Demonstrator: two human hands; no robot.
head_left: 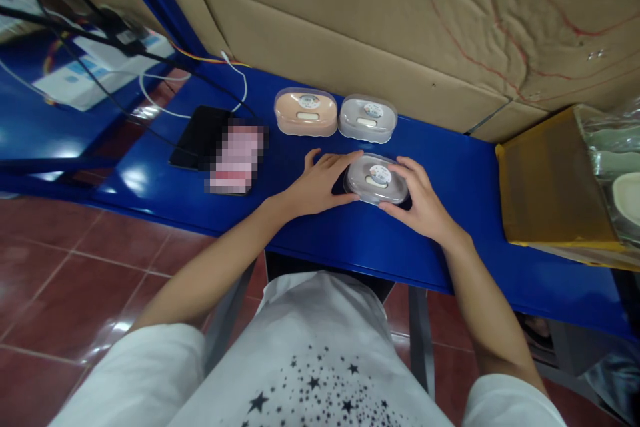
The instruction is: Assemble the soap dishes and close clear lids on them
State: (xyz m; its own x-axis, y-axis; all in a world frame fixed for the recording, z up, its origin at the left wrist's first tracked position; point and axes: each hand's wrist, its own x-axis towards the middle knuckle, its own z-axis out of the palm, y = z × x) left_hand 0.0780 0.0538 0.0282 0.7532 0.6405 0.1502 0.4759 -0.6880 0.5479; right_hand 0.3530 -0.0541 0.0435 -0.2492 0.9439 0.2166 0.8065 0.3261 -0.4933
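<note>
Clear-lidded grey oval plastic box (367,188) is smack between left hand (317,188) and right hand (427,208), neither nearer, long axis running roughly hand to hand over the glossy blue surface (320,237), fingers (347,161) pinching its 2 ends.

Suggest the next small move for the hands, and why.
Probably slide the front grey box back beside the rear grey box: the left hand and right hand hold the front one's opposite ends, and the rear one stands beside the peach box.
</note>
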